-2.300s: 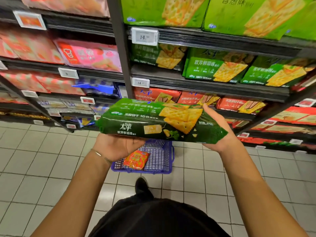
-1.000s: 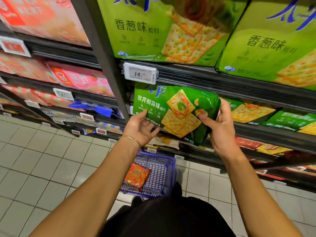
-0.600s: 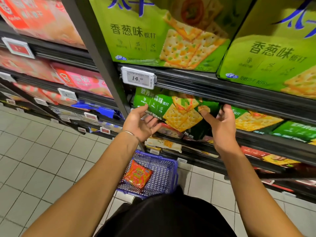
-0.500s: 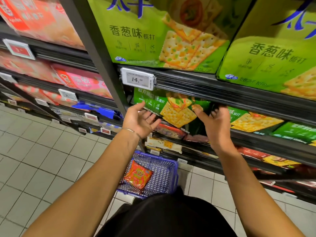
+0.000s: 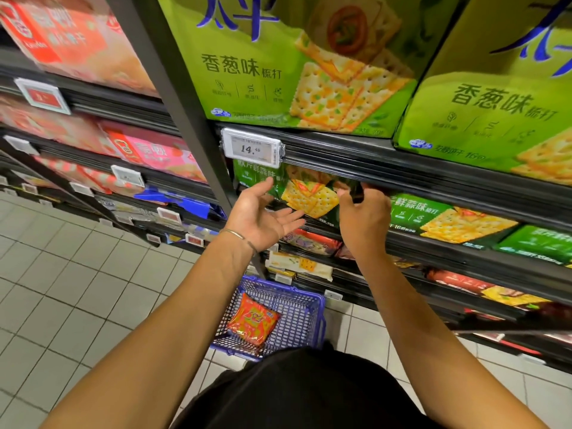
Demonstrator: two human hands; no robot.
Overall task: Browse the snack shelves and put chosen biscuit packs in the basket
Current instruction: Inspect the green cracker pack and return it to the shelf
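A dark green cracker pack (image 5: 309,199) lies on the second shelf, pushed in under the rail with the price tag (image 5: 251,147). My left hand (image 5: 260,218) is open, palm up, its fingertips just at the pack's left end. My right hand (image 5: 365,218) has its fingers curled at the pack's dark right end and seems to pinch it. The purple basket (image 5: 315,305) stands on the floor below, between my arms, with one orange snack pack (image 5: 252,318) inside.
Big light green cracker packs (image 5: 294,63) fill the shelf above. More dark green packs (image 5: 448,218) lie to the right, red ones on lower shelves. Pink and red packs (image 5: 154,150) sit left of the dark upright post (image 5: 173,88). Grey floor tiles spread to the left.
The dark green pack went from my hands in front of me back onto the second shelf. My left hand has let go and opened; my right hand's fingers have curled at the pack's end.
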